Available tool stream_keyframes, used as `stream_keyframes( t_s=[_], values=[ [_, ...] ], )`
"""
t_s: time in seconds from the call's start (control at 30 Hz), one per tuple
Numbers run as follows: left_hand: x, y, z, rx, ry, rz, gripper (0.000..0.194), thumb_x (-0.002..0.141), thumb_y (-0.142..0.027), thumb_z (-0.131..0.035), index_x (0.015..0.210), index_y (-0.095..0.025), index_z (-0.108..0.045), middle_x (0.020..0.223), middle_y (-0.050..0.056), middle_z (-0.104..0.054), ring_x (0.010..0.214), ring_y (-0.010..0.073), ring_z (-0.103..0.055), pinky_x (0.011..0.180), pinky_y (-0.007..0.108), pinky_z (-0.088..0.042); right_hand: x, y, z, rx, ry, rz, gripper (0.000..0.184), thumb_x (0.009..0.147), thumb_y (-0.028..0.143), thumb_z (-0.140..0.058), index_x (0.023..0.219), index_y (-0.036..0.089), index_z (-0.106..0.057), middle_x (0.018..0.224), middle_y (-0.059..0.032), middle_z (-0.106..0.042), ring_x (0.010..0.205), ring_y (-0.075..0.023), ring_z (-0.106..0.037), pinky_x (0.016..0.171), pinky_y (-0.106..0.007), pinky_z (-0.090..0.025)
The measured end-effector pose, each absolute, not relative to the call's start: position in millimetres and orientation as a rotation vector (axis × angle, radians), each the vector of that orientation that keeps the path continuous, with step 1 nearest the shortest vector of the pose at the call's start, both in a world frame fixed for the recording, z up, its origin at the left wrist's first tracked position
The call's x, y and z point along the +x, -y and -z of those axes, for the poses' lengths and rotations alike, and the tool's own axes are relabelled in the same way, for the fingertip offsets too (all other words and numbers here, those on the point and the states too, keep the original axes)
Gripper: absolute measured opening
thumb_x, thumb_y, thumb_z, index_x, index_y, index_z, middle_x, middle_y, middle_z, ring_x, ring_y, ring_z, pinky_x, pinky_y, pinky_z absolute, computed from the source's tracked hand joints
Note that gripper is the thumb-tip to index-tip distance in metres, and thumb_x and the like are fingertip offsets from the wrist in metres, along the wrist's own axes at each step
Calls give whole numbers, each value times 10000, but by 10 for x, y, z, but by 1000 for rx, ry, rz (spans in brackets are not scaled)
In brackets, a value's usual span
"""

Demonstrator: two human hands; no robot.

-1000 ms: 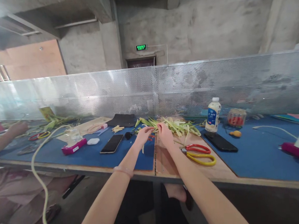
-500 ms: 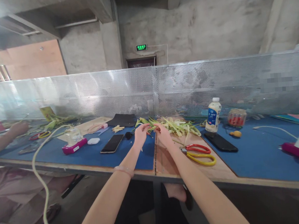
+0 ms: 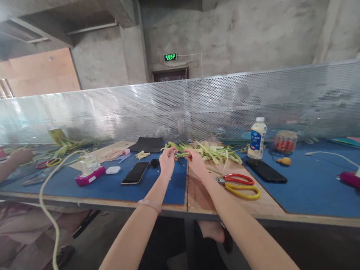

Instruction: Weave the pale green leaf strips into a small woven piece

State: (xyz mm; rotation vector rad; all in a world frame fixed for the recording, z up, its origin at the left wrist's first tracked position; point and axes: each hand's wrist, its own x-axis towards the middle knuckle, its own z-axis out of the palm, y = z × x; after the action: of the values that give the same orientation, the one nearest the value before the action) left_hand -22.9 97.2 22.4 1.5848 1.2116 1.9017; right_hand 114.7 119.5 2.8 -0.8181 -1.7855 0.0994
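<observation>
Near the far side of the tabletop, at its middle, lies a loose heap of green and pale leaves, just beyond and beside the two hands. The left hand has its fingers bent, with thumb and forefinger drawn close together at the heap's left end; whether they grasp a strip is too small to tell. The right hand also has its fingers curled in, the tips nearly together and pointing toward the left hand, right against the leaves from this view; whether they hold one cannot be made out either. A narrow gap parts the two sets of fingertips.

The leaves are long and thin, most lying with their long axis from left to right and somewhat aslant. Their left ends point past the left fingertips, while the right ends fan out and curve toward the near edge, over a brown board.

On that board, beside the right forearm, scissors lie with red and yellow handles pointing right and blades pointing left. Farther right, a black phone lies just in front of an upright bottle, with a jar beyond. Left of the left hand lies another phone, then a white case. At far left, another person's hand reaches over the tabletop.
</observation>
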Motion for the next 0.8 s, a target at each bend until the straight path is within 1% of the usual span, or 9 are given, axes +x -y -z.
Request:
stream_keyframes(
  t_s=[0.1, 0.23, 0.33, 0.43, 0.5, 0.67, 0.8],
  values=[
    [-229, -948, -237, 1557, -1190, -1927, 233, 819, -205, -497, 988, -140, -644, 883, 72, -683, 543, 85, -548, 487, 182, -443, 1156, -1210, -23, -821, 1800, -92, 359, 738, 88, -413, 1057, 154, -564, 708, -12, -553, 725, -172, -520, 740, -308, -430],
    [-228, -918, -251, 1517, -1215, -1945, 219, 823, -204, -497, 976, -156, -646, 891, 59, -681, 546, 79, -542, 461, 165, -429, 1155, -1202, -6, -858, 1847, -75, 423, 738, 70, -407, 1134, 153, -531, 719, -16, -562, 738, -175, -519, 756, -323, -433],
    [-233, -913, -256, 1488, -1247, -1967, 203, 820, -204, -501, 952, -158, -648, 889, 57, -680, 602, 100, -568, 471, 170, -441, 1153, -1164, 5, -871, 1898, -45, 506, 747, 76, -420, 1245, 159, -456, 734, -23, -567, 759, -184, -515, 765, -336, -436],
    [-244, -926, -255, 1483, -1251, -1997, 196, 818, -201, -496, 936, -158, -647, 885, 60, -681, 674, 127, -593, 479, 179, -452, 1160, -1122, 2, -870, 1922, -12, 562, 753, 74, -414, 1308, 162, -393, 745, -31, -566, 785, -190, -513, 777, -343, -436],
    [-249, -936, -253, 1482, -1244, -2014, 194, 817, -197, -493, 929, -158, -646, 882, 60, -680, 677, 129, -591, 478, 179, -452, 1167, -1107, -8, -881, 1929, 5, 574, 754, 68, -405, 1318, 170, -383, 751, -33, -566, 802, -192, -515, 791, -347, -435],
    [-244, -935, -257, 1453, -1242, -2017, 178, 811, -199, -508, 914, -170, -650, 873, 46, -679, 588, 98, -556, 469, 173, -435, 1170, -1102, -26, -894, 1957, 28, 581, 749, 58, -400, 1317, 178, -384, 778, -38, -573, 844, -196, -515, 815, -353, -431],
    [-237, -917, -269, 1449, -1224, -2043, 175, 807, -200, -512, 907, -174, -653, 871, 43, -676, 603, 101, -559, 482, 179, -444, 1172, -1094, -32, -910, 1956, 20, 583, 745, 62, -407, 1313, 192, -387, 787, -37, -578, 844, -195, -519, 797, -344, -438]
  ],
)
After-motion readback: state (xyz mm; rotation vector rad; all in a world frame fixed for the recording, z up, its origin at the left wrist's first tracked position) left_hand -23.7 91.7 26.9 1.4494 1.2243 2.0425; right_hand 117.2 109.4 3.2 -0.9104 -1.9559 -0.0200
